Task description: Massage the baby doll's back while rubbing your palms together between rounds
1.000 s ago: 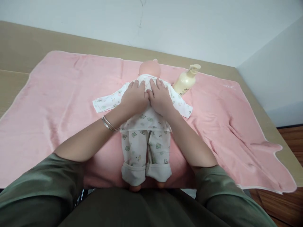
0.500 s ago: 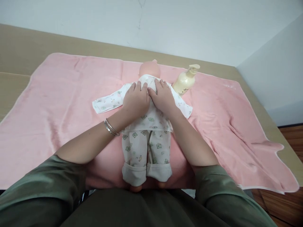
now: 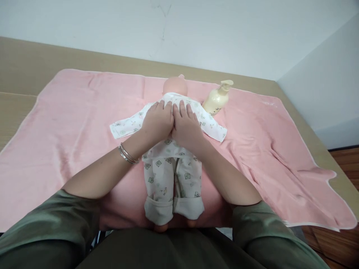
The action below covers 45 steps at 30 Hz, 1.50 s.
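Observation:
A baby doll [image 3: 175, 86] lies face down in a white printed top [image 3: 209, 121] and trousers [image 3: 159, 179] with turned-up cuffs. Both of its sleeves are spread outward. Flat on the upper back of the top rests my left hand [image 3: 157, 121], a silver bangle on its wrist. Beside it, touching at the thumbs, my right hand [image 3: 185, 125] lies on the same part of the back, fingers slightly spread. Neither hand holds anything. The doll's feet show below the cuffs, close to my body.
Beneath the doll a pink blanket [image 3: 84, 112] covers much of the wooden table [image 3: 25, 56]. A cream pump bottle [image 3: 217, 100] leans behind the doll's right-hand sleeve. White walls [image 3: 224, 37] stand behind and at the right.
My right hand has shifted left and slightly down the doll's back, closer to my left hand. My left hand has moved slightly left. The view has tilted a little.

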Motion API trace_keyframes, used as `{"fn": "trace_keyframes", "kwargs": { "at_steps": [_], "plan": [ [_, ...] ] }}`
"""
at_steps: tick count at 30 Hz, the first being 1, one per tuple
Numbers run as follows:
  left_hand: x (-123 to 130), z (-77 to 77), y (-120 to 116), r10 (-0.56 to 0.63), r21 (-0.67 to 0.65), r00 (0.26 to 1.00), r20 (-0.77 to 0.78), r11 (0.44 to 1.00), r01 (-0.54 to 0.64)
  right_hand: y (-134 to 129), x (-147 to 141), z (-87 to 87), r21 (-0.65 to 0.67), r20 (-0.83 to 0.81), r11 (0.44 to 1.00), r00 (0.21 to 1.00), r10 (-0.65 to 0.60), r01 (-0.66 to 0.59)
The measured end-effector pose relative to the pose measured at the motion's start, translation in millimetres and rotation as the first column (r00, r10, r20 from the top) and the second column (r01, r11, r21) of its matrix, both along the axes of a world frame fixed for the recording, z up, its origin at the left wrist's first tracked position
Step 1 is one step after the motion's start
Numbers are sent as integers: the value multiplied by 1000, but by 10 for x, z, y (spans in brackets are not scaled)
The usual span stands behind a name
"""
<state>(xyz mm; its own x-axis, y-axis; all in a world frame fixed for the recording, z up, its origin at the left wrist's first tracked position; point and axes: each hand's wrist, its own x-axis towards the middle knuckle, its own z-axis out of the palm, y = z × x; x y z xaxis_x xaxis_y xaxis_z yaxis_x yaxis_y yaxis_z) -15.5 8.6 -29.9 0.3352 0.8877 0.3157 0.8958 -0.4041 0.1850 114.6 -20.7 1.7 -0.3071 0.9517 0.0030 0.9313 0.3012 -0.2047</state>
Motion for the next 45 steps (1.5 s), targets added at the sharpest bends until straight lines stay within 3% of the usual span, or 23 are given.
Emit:
{"fn": "trace_keyframes", "kwargs": {
  "at_steps": [6, 12, 15, 19, 23, 27, 31, 37, 45],
  "plan": [
    [107, 125, -194, 101, -75, 992, 71, 993, -96, 284, 149, -8, -75, -86, 997, 996, 8, -15],
    [127, 156, -167, 161, -150, 986, 54, 977, -151, 597, 262, -120, -48, -187, 994, 976, -110, 102],
    [64, 152, -51, 125, -178, 988, 94, 978, -106, 467, 188, -130, 7, -100, 998, 993, -66, 67],
    [-99, 80, 194, 163, -249, 958, 235, 963, -102, 51, -38, -98, 94, 9, 995, 999, 40, -40],
    [-177, -87, 366, 229, -248, 881, 414, 959, -133, -124, -151, -48, 34, 37, 991, 991, 127, -129],
    [-86, -218, 328, 193, -135, 867, 459, 980, -146, 190, -1, -51, -3, -73, 994, 992, 105, -105],
    [51, -250, 175, 142, -92, 882, 450, 989, -112, 571, 193, -111, -104, -184, 989, 979, 88, -108],
    [97, -188, 118, 77, -113, 899, 430, 993, -31, 631, 230, -161, -31, -258, 1000, 966, -2, -6],
    [-227, 85, 274, 182, -51, 852, 491, 982, -181, 411, 165, -21, 122, -318, 991, 948, -8, 50]
  ]
}}
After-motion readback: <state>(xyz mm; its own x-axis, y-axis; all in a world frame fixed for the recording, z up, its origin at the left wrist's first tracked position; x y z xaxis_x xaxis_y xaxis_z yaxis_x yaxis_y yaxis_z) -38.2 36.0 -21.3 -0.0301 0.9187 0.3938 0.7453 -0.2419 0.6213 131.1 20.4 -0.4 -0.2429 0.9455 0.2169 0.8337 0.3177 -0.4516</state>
